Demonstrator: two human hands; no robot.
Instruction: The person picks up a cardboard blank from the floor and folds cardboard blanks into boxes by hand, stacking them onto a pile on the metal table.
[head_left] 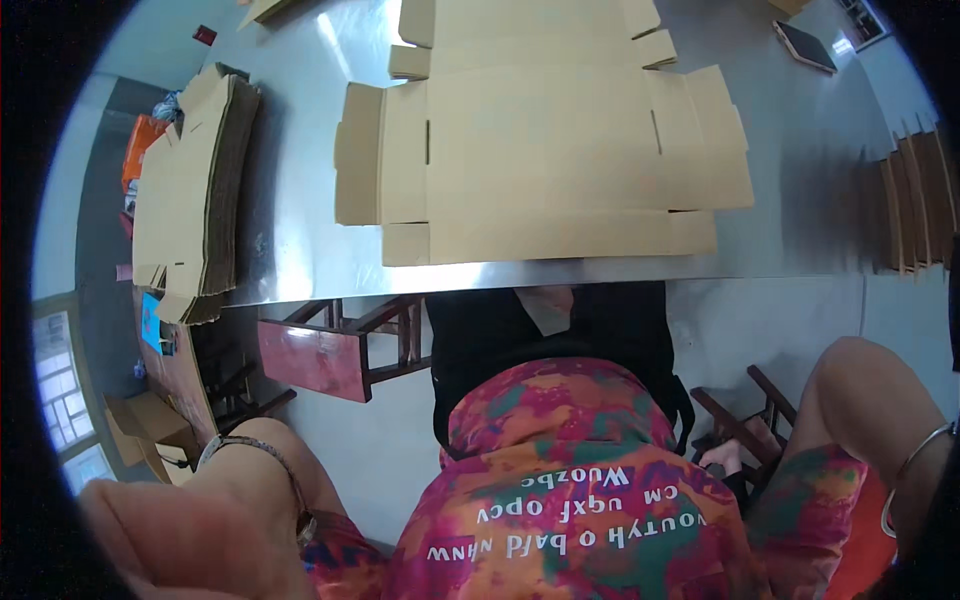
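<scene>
Shiny table (300, 190) holds a cardboard sheet (540, 150), likely spread for easy reach. Down and left of it, the left hand (180, 540) blurs; I can't tell its grip. Right hand's unseen.

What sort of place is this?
Probably a box-packing workshop: an unfolded cardboard box on a metal table, a stack of flat cardboard at left.

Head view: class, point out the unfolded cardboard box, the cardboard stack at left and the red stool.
Unfolded cardboard box (543, 160): head view, on its broad middle panel.
Cardboard stack (185, 195): head view, on its top sheet.
Red stool (315, 359): head view, on its flat top.
</scene>
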